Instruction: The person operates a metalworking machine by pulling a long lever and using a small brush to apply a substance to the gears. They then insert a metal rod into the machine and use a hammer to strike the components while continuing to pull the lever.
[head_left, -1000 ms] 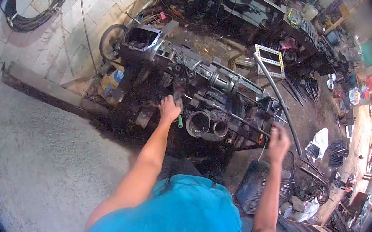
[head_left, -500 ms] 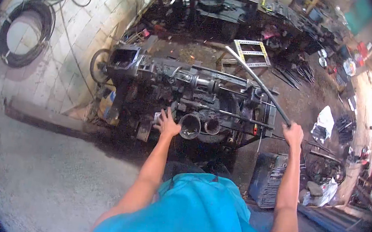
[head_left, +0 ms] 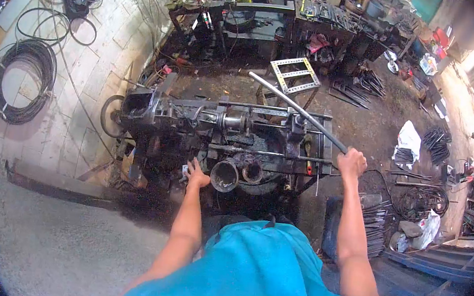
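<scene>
My right hand (head_left: pixel 353 163) is closed around the near end of a long grey metal pipe (head_left: pixel 302 113). The pipe slants up and to the left, crossing over the right part of a dark, greasy machine (head_left: pixel 234 121) with parallel rails and a handwheel (head_left: pixel 112 116) at its left end. My left hand (head_left: pixel 196 175) is at the front of this machine with its fingers stretched out and apart, holding nothing. Just right of those fingers stands a round metal can (head_left: pixel 224 176), with a smaller round container (head_left: pixel 252 172) beside it.
Behind the machine stands a small metal-topped stool (head_left: pixel 295 75). Workbenches (head_left: pixel 258 10) covered with tools line the back. Coiled wire (head_left: pixel 22 80) hangs on the left wall. Bundles of dark rods (head_left: pixel 372 219) lie to my right, beside a white sack (head_left: pixel 408 141).
The view has tilted up and shifted right, so the machine sits lower and further left. My right hand still grips the pipe; my left hand stays spread by the machine's front.
</scene>
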`<act>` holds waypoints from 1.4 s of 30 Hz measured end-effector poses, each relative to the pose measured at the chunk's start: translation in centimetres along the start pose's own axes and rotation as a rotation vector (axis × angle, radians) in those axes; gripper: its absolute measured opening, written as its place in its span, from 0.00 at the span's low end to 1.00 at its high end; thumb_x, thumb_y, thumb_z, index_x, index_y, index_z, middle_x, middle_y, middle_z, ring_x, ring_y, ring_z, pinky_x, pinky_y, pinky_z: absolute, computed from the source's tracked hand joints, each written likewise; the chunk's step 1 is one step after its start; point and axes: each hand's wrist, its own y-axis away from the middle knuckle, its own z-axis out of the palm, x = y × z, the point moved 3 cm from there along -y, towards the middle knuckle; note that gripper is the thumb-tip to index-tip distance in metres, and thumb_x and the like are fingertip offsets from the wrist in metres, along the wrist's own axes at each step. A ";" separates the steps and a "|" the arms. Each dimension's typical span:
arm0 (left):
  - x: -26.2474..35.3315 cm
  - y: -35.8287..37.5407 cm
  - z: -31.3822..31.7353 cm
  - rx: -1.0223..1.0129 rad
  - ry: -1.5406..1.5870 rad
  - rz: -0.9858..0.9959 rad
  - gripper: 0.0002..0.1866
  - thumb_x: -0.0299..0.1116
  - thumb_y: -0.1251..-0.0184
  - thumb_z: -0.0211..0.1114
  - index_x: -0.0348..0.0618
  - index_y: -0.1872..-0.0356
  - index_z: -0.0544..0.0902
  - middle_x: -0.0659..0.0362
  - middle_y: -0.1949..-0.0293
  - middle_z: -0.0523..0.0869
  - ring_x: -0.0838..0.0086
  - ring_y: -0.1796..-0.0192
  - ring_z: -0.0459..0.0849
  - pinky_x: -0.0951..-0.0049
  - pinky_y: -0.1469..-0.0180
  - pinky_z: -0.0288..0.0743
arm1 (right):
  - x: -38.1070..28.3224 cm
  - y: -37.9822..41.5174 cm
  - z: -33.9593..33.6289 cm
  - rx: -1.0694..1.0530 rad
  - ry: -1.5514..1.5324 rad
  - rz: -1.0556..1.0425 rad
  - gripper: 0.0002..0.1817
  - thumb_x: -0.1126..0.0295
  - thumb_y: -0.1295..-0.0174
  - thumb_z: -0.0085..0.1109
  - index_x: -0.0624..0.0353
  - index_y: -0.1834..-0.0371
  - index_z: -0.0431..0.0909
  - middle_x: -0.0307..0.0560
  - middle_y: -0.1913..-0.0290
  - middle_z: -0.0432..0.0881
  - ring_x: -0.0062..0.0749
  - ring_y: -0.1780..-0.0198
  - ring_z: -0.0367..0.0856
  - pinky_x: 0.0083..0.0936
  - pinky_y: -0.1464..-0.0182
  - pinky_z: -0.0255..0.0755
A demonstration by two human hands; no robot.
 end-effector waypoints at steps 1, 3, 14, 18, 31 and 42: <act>0.3 0.3 -0.5 0.009 -0.025 0.040 0.56 0.39 0.47 0.65 0.60 0.24 0.32 0.51 0.23 0.32 0.41 0.24 0.33 0.45 0.25 0.38 | 0.1 0.0 0.1 0.003 -0.001 -0.002 0.13 0.60 0.55 0.62 0.56 0.70 0.85 0.58 0.67 0.85 0.56 0.62 0.85 0.45 0.57 0.78; 0.8 1.1 -1.2 -0.007 0.004 0.018 0.57 0.39 0.48 0.64 0.58 0.24 0.31 0.48 0.23 0.33 0.39 0.24 0.32 0.51 0.24 0.33 | 0.2 0.0 0.7 0.002 -0.002 0.014 0.13 0.61 0.55 0.61 0.56 0.70 0.85 0.58 0.68 0.85 0.56 0.62 0.85 0.46 0.57 0.78; 0.0 0.5 -0.9 -0.059 -0.006 0.062 0.57 0.41 0.49 0.65 0.52 0.24 0.33 0.42 0.24 0.35 0.33 0.26 0.33 0.47 0.25 0.36 | -0.4 0.1 0.4 0.015 -0.002 0.046 0.12 0.63 0.56 0.59 0.56 0.69 0.83 0.60 0.67 0.84 0.57 0.61 0.84 0.47 0.57 0.77; 1.1 1.7 -2.3 -0.111 -0.008 0.010 0.58 0.41 0.49 0.66 0.54 0.24 0.33 0.44 0.24 0.36 0.33 0.26 0.39 0.45 0.26 0.44 | -0.8 0.1 0.1 0.047 -0.004 0.055 0.12 0.63 0.55 0.59 0.55 0.69 0.83 0.59 0.68 0.84 0.56 0.61 0.84 0.47 0.57 0.77; 3.0 3.9 -4.8 0.166 -0.036 0.005 0.50 0.46 0.48 0.67 0.53 0.25 0.50 0.50 0.23 0.39 0.41 0.24 0.40 0.38 0.27 0.39 | -0.7 -0.3 1.9 0.058 0.105 0.145 0.14 0.63 0.57 0.59 0.58 0.70 0.85 0.60 0.65 0.85 0.55 0.60 0.85 0.46 0.57 0.78; -0.1 0.6 -1.3 0.337 0.087 0.650 0.23 0.28 0.46 0.58 0.36 0.46 0.79 0.46 0.42 0.78 0.53 0.35 0.70 0.61 0.31 0.62 | 0.2 -0.3 3.4 0.151 0.084 0.074 0.13 0.61 0.59 0.64 0.56 0.71 0.81 0.56 0.66 0.84 0.53 0.61 0.84 0.46 0.59 0.78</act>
